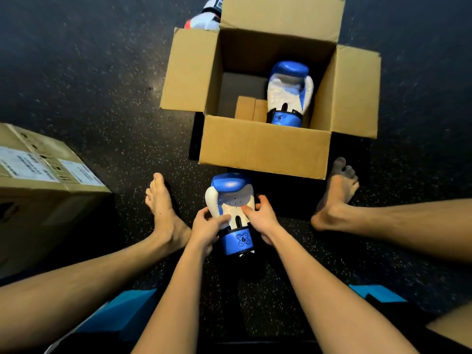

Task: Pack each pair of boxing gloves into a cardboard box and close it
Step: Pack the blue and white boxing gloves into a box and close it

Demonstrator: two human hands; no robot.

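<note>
blue-white glove point(229, 186) clasped by left hand point(204, 227), right hand point(264, 219) fingers point(259, 202), before open box point(265, 146), room beside packed glove point(288, 90)

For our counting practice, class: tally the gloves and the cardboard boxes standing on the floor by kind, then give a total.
Blue gloves: 2, one in the open box, one held.
White glove: 1 seen, partly hidden behind that box.
Boxes: 2, the open one and a closed box.
Total: 5.

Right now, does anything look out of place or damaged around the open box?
Nothing damaged or spilled. One oddity: a small cardboard block stands inside the open box beside the packed glove, possibly crowding the spot for the held glove.
</note>
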